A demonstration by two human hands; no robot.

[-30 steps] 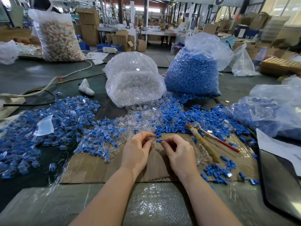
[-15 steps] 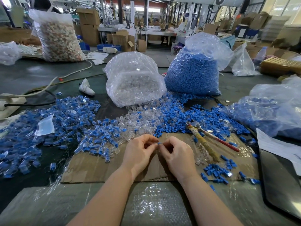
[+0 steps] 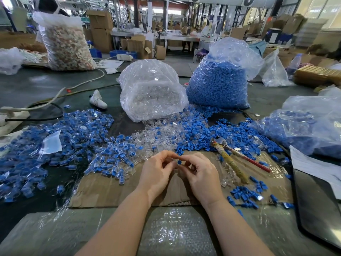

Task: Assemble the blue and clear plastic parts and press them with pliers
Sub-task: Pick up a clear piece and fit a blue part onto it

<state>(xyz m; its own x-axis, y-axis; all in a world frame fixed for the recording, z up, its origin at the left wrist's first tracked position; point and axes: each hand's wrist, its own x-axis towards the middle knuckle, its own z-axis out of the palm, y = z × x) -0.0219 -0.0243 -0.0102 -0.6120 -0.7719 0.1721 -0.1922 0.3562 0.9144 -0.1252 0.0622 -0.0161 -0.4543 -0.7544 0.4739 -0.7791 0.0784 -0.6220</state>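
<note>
My left hand (image 3: 156,172) and my right hand (image 3: 201,174) meet fingertip to fingertip above a cardboard sheet (image 3: 110,191). Between them sits a small blue part (image 3: 179,162), pinched by my right hand's fingers. My left hand's thumb and fingers curl round something at the same spot, probably a clear part, though it is too small to make out. The pliers (image 3: 228,159), with a taped yellow handle and a red one, lie on the cardboard to the right of my right hand. Loose clear parts (image 3: 156,137) and blue parts (image 3: 199,133) are heaped just beyond my hands.
A bag of clear parts (image 3: 151,93) and a bag of blue parts (image 3: 217,84) stand behind the heaps. Assembled blue-and-clear pieces (image 3: 70,137) spread over the left. Another blue-filled bag (image 3: 310,124) lies at right, near white paper (image 3: 317,167) and a dark tray (image 3: 319,209).
My hands have come together and lifted slightly. The blue part, earlier lying between the fingertips near the cardboard, is now held up at the fingertips of both hands.
</note>
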